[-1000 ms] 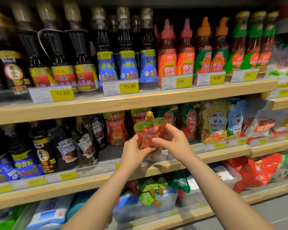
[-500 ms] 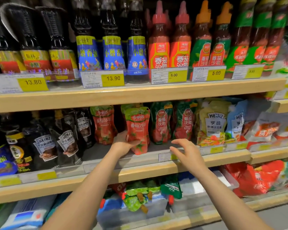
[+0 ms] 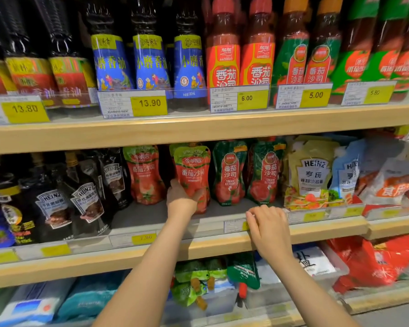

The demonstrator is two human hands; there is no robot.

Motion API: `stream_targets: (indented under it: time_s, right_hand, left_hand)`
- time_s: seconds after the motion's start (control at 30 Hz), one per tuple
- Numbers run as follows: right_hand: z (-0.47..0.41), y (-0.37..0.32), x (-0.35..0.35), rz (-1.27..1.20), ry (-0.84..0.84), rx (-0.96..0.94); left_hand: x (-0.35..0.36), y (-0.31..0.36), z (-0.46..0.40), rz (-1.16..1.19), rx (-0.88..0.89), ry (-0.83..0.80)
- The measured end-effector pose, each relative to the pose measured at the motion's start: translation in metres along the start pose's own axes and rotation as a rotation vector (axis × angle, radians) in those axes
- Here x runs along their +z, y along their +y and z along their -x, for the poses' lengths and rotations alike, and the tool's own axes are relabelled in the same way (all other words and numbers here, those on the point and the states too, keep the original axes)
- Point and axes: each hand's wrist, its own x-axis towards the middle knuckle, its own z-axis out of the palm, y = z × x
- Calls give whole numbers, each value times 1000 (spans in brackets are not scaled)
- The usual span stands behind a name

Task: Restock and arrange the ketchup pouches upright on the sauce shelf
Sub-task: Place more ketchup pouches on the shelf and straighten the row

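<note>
A red ketchup pouch with a green top [image 3: 194,171] stands upright on the middle shelf [image 3: 151,215], and my left hand [image 3: 181,197] grips its lower part. A matching pouch [image 3: 144,173] stands just left of it. Two dark green ketchup pouches [image 3: 229,173] [image 3: 265,171] stand to its right. My right hand [image 3: 267,225] rests on the shelf's front edge below the green pouches, fingers curled, holding nothing. More green and red pouches [image 3: 194,282] lie in a clear bin on the shelf below.
Dark Heinz sauce pouches [image 3: 85,197] fill the middle shelf's left side. Yellow and blue Heinz pouches [image 3: 312,171] stand at its right. Sesame oil and ketchup bottles [image 3: 222,50] line the upper shelf, behind yellow price tags [image 3: 149,103]. Bare shelf floor lies in front of the red pouches.
My left hand carried the red pouch from in front of the shelf onto it and stood it upright. My right hand let go and dropped to the shelf edge.
</note>
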Motion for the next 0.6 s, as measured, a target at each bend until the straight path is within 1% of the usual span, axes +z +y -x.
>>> stream_targets:
  time_s: [0.17, 0.3, 0.37, 0.43, 0.5, 0.53, 0.6]
  right_hand:
    - [-1, 0, 5, 23, 39, 4]
    - [-1, -1, 6, 2, 52, -1]
    - [-2, -2, 4, -17, 32, 8]
    - [-2, -3, -1, -52, -9, 21]
    - [-3, -5, -8, -149, -56, 48]
    - [-2, -6, -12, -213, -72, 47]
    - [5, -12, -19, -303, -69, -18]
  left_hand:
    - [-2, -6, -16, 6, 24, 40]
    - [-1, -11, -23, -6, 39, 30]
    - [-3, -11, -22, -1, 23, 22]
    - [-7, -8, -17, -31, -29, -14]
    - [-17, -6, -4, -82, -37, -41]
    - [-24, -9, 6, -77, 12, -27]
    - [-41, -22, 33, -4, 229, 54]
